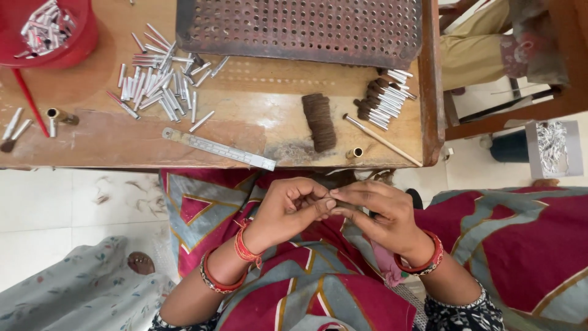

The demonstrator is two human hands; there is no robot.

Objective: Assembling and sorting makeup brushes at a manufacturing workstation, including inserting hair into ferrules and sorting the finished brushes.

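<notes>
My left hand (293, 207) and my right hand (373, 211) meet fingertip to fingertip over my lap, just below the wooden table's front edge (141, 160). Together they pinch a small dark tuft of hair (334, 197); most of it is hidden by the fingers. Both wrists wear red bangles and thread. On the table above lie a dark brown bundle of hair (319, 121), a pile of bare silver metal tubes (156, 86), and a stack of tubes with hair fitted (383, 98).
A metal ruler (218, 148), a thin wooden stick (382, 140) and a small brass ferrule (354, 152) lie near the front edge. A red bowl of tubes (49, 27) sits far left, a perforated metal tray (300, 27) at the back. Another person's leg (478, 49) is at right.
</notes>
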